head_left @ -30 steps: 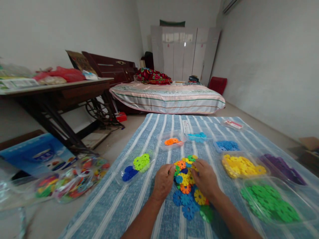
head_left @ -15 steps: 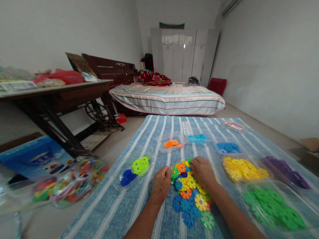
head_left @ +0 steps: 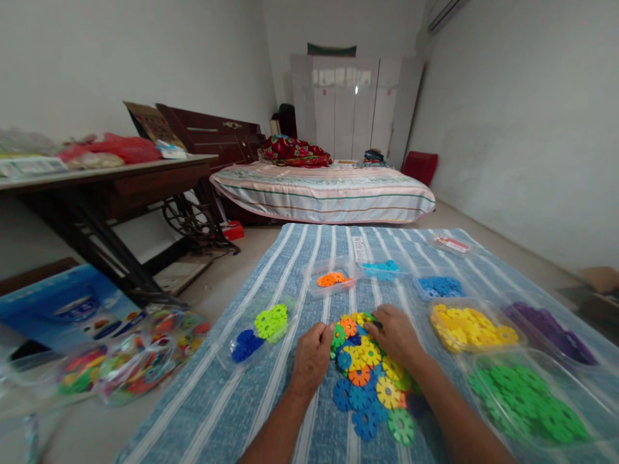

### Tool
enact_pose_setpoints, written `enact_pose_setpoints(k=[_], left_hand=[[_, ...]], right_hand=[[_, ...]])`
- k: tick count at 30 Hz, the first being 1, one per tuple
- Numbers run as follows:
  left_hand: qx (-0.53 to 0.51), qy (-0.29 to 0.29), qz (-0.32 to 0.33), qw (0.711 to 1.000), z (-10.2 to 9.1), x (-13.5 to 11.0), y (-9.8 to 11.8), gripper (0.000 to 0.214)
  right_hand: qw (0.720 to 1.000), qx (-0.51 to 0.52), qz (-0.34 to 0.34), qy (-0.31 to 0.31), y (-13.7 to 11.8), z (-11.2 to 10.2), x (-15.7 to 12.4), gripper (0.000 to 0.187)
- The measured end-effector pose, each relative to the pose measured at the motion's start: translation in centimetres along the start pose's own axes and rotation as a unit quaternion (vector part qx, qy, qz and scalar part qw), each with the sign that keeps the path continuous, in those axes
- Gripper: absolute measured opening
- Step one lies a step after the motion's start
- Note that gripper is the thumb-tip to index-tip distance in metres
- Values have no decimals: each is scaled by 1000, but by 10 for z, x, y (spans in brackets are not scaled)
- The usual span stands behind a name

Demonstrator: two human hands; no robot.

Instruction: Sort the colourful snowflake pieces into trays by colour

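the discs (head_left: pixel 370 354) look matt plastic, the tablecloth (head_left: pixel 264 403) matt cloth, the wardrobe (head_left: pixel 344 116) glossy.

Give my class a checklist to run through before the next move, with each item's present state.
1. Left hand at the mixed pile: ok, at its left edge.
2. Right hand at the pile: ok, at its right side.
3. Pile of one colour: not ok, several colours lie together.
4. Lime-green pieces and dark blue pieces in separate containers: not ok, they share a clear tray.
5. Piece gripped in either hand: cannot tell.
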State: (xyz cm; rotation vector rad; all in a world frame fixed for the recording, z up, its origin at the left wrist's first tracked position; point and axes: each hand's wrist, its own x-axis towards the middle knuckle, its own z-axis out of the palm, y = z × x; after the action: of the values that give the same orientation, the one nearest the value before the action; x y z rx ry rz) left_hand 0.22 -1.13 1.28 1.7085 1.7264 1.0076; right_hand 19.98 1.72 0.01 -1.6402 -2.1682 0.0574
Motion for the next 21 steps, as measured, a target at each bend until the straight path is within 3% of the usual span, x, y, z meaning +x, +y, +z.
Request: enact_pose_setpoints(k=[14, 21], left_hand=[[-5, 3, 1, 1000, -1, 1, 1, 37], [-5, 3, 0, 1000, 1, 1, 0, 38]], right_hand=[[993, 89, -10, 77, -7, -1, -10, 21], [981, 139, -39, 130, -22, -5, -25, 15]])
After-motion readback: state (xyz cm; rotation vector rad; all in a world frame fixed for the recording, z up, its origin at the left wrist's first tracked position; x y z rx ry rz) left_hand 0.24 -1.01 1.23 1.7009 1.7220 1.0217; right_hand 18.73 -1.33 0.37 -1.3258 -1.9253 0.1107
